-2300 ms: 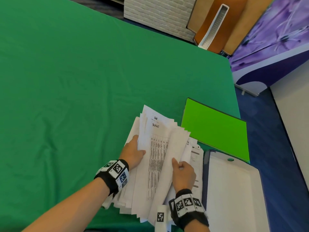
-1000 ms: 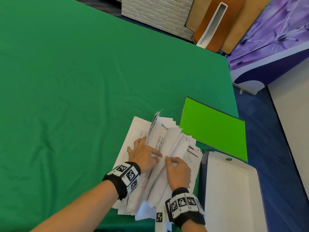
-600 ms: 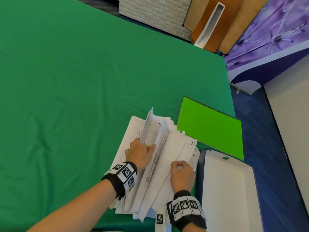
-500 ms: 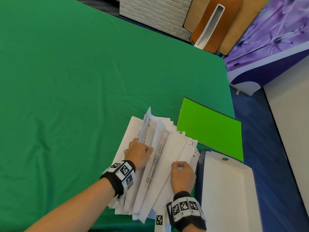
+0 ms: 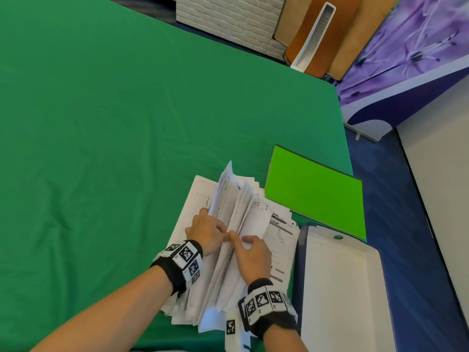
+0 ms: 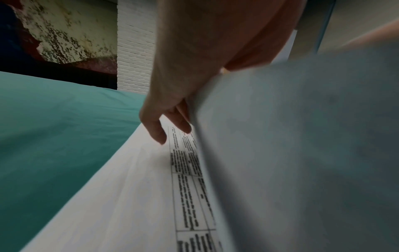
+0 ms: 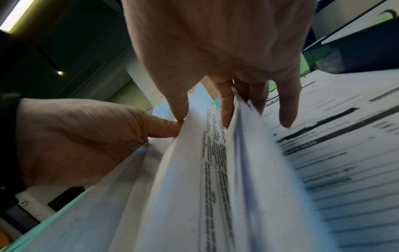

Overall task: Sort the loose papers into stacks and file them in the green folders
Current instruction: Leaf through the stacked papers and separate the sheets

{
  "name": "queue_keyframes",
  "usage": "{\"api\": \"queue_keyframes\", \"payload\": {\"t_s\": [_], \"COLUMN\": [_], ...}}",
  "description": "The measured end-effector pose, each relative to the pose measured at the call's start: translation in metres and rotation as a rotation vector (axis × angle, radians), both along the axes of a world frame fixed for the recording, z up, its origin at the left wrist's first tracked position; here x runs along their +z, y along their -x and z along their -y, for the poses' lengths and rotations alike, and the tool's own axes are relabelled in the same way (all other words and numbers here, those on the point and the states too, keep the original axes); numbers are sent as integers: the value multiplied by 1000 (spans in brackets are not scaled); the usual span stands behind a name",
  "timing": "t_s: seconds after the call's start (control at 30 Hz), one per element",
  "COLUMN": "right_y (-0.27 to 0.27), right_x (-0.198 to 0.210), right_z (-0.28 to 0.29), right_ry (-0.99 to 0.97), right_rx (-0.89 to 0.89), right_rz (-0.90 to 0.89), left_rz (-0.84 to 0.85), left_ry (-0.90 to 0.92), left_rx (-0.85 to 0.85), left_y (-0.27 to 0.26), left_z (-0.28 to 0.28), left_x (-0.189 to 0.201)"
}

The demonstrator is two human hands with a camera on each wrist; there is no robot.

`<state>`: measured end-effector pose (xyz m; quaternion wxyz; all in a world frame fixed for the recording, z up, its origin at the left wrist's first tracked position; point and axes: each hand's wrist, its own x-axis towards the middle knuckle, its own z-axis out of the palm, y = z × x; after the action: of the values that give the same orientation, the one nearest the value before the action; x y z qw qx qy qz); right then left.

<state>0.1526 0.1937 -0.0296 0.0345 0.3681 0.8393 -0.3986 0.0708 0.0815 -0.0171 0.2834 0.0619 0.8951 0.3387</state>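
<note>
A thick, fanned pile of loose white printed papers (image 5: 236, 252) lies on the green cloth-covered table (image 5: 114, 123), directly under both hands. The left hand (image 5: 206, 233) rests on the flat sheets at the pile's left side, its fingers (image 6: 158, 131) extended downward against a tabled page while its thumb side bears on the raised bundle standing just to its right. The right hand (image 5: 251, 252), touching the left at the fingertips, pinches the near edge of that raised bundle: thumb on its left face, fingers (image 7: 224, 109) spread among the sheets, some on the far side. Beyond the right hand and to its right, just past the pile's far corner, lies a closed bright green rectangular folder (image 5: 316, 193). Immediately right of the right hand sits an open dark blue box file with a white interior (image 5: 340, 288), its near end touching the pile's edge.
</note>
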Motion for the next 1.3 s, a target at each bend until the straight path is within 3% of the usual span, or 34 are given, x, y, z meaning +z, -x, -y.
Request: {"api": "queue_keyframes", "payload": {"t_s": [0.27, 0.6, 0.87, 0.97, 1.13, 1.3], "right_y": [13, -28, -28, -24, -18, -11], "right_x": [-4, 1, -2, 1, 13, 14], "right_z": [0, -37, -30, -21, -8, 4], "right_ry": [-169, -126, -94, -95, -19, -25], "right_rx": [90, -227, -185, -167, -138, -32], "right_rz": [27, -30, -80, -103, -106, -74], "left_rz": [76, 42, -66, -90, -111, -70], "left_ry": [12, 3, 292, 317, 207, -190], "left_rx": [-54, 120, -40, -56, -63, -58], "left_y": [6, 5, -3, -6, -12, -24], "left_z": [7, 8, 3, -1, -4, -6], "left_x": [-3, -8, -6, -5, 3, 8]}}
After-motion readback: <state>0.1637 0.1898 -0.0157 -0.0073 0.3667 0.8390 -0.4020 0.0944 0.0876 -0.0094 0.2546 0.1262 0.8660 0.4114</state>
